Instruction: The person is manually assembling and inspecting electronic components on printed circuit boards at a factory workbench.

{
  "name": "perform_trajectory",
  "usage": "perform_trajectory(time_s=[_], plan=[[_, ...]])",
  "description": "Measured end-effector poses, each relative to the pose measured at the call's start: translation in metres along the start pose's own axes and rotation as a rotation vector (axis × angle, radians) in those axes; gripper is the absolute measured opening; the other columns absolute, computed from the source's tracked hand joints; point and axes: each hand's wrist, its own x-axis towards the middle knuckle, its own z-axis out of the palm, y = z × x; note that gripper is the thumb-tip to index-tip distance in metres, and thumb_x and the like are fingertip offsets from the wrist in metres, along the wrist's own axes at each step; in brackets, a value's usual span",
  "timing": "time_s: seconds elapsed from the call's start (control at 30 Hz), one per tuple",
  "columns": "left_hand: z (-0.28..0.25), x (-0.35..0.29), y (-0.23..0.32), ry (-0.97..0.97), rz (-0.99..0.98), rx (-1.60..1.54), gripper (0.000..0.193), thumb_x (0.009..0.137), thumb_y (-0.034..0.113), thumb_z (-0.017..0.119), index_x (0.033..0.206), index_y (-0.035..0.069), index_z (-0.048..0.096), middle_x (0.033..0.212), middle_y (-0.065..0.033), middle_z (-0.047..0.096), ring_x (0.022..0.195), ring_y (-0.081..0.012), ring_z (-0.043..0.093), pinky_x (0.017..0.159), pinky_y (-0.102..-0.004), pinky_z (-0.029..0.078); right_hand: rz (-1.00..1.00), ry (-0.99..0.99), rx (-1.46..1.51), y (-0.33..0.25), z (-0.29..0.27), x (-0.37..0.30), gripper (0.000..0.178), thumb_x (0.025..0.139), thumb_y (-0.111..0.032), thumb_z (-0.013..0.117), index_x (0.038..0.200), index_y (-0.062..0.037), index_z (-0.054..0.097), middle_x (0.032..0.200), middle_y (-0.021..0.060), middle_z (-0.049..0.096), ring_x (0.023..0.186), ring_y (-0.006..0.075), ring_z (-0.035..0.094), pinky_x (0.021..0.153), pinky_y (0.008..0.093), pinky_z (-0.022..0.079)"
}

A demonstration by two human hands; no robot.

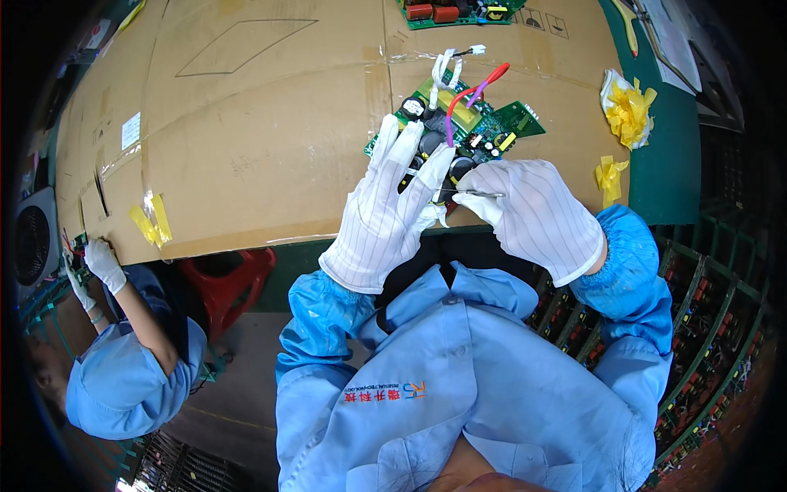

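A green circuit board lies on the cardboard near the table's front edge. Black cylindrical parts, yellow-wrapped parts, a red-and-purple wire loop and white leads crowd its top. My left hand, in a white striped glove, holds the board's left side with long fingers laid over its components. My right hand, gloved alike, is closed around a thin metal tool, which looks like tweezers. Its tip points left at the board's near edge, close to my left thumb. My fingers hide what the tip touches.
Another circuit board sits at the far edge. Crumpled yellow tape and a smaller tape piece lie at right, more tape at left. A co-worker works at far left, near a red stool. Racks of boards stand at my right.
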Motion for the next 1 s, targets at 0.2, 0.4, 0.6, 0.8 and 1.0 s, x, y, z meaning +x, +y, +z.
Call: perform_trajectory(time_s=[0.2, 0.4, 0.6, 0.8, 1.0], plan=[[-0.003, 0.002, 0.003, -0.009, -0.012, -0.016, 0.056, 0.094, 0.029, 0.065, 0.148, 0.018, 0.057, 0.155, -0.0235, 0.042, 0.144, -0.0514, 0.039, 0.100, -0.0502, 0.054, 0.103, 0.005, 0.111, -0.006, -0.017, 0.007, 0.027, 0.080, -0.008, 0.068, 0.107, -0.0079, 0.066, 0.093, 0.0070, 0.067, 0.086, 0.0241, 0.067, 0.075, 0.0364, 0.051], [-0.003, 0.001, 0.002, -0.009, -0.008, -0.004, 0.056, 0.092, 0.027, 0.066, 0.147, 0.016, 0.058, 0.154, -0.0244, 0.044, 0.144, -0.0519, 0.040, 0.103, -0.0507, 0.052, 0.176, -0.120, 0.279, -0.002, -0.013, 0.009, 0.023, 0.083, -0.011, 0.067, 0.106, -0.0075, 0.064, 0.090, 0.0075, 0.067, 0.079, 0.0258, 0.068, 0.068, 0.0383, 0.051], [-0.003, 0.001, 0.002, -0.006, -0.007, -0.016, 0.062, 0.088, 0.021, 0.072, 0.147, 0.017, 0.058, 0.153, -0.0252, 0.044, 0.143, -0.0520, 0.042, 0.106, -0.0507, 0.050, 0.065, -0.042, 0.100, -0.008, -0.008, 0.011, 0.027, 0.081, -0.011, 0.066, 0.107, -0.0052, 0.061, 0.085, 0.0070, 0.063, 0.076, 0.0239, 0.065, 0.069, 0.0378, 0.051], [-0.003, 0.001, 0.004, -0.017, -0.021, -0.018, 0.061, 0.088, 0.023, 0.072, 0.148, 0.017, 0.058, 0.154, -0.0252, 0.044, 0.143, -0.0522, 0.042, 0.106, -0.0514, 0.050, 0.071, -0.044, 0.074, -0.008, -0.004, 0.006, 0.029, 0.080, -0.010, 0.066, 0.108, -0.0054, 0.062, 0.084, 0.0068, 0.061, 0.076, 0.0232, 0.063, 0.069, 0.0377, 0.050], [0.000, 0.001, -0.001, 0.004, 0.023, 0.017, 0.061, 0.090, 0.030, 0.071, 0.148, 0.017, 0.057, 0.154, -0.0248, 0.044, 0.143, -0.0520, 0.042, 0.104, -0.0512, 0.051, 0.139, -0.248, 0.193, -0.006, -0.012, 0.011, 0.027, 0.084, -0.012, 0.066, 0.110, -0.0043, 0.064, 0.084, 0.0073, 0.062, 0.077, 0.0242, 0.064, 0.068, 0.0384, 0.050]])
